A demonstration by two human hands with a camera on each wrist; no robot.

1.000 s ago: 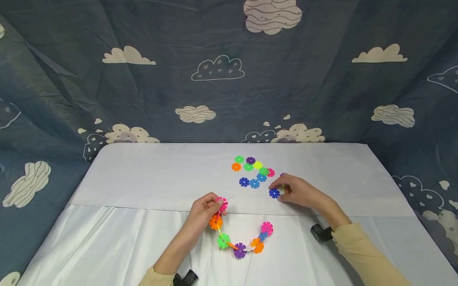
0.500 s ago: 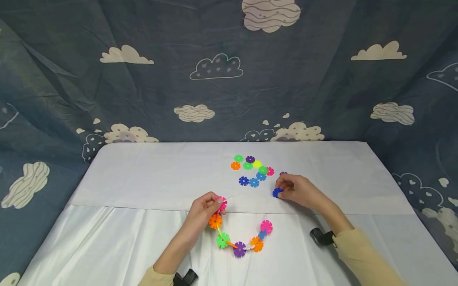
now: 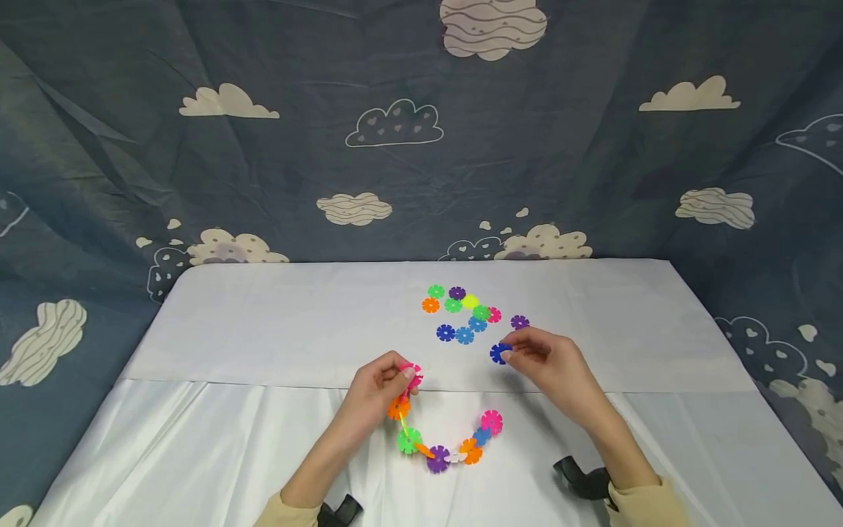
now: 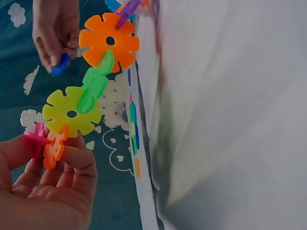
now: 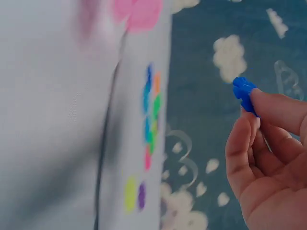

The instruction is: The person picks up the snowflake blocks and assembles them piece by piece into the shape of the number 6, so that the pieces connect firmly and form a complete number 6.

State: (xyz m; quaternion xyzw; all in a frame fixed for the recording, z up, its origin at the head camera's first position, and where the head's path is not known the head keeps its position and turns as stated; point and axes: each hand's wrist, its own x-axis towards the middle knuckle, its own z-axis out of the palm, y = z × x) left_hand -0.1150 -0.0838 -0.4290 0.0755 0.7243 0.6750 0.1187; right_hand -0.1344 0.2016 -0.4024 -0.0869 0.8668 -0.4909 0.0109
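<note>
My left hand [image 3: 377,389] pinches a pink notched snowflake disc [image 3: 412,373] between thumb and fingers. It ends a curved chain of interlocked discs, which hangs through an orange disc [image 3: 398,408], a green disc [image 3: 409,440] and a purple disc [image 3: 437,459] to another pink disc [image 3: 492,421]. Beside the held pink disc, the left wrist view shows a white disc [image 4: 31,120] and a yellow disc [image 4: 72,113]. To the right, my right hand [image 3: 556,369] holds a dark blue disc [image 3: 498,353] by its edge, raised off the table, as the right wrist view shows [image 5: 245,95].
Several loose discs lie in a group beyond the hands, including an orange disc [image 3: 431,305] and a blue disc [image 3: 446,333]. A purple disc [image 3: 519,322] sits apart, near the right fingers. White cloth covers the table [image 3: 263,329]; a dark cloud-print curtain [image 3: 296,161] stands behind.
My right hand has gripped the dark blue disc, lifted it and moved slightly left with it. The purple disc behind is now uncovered. My left hand stays nearly still with the chain.
</note>
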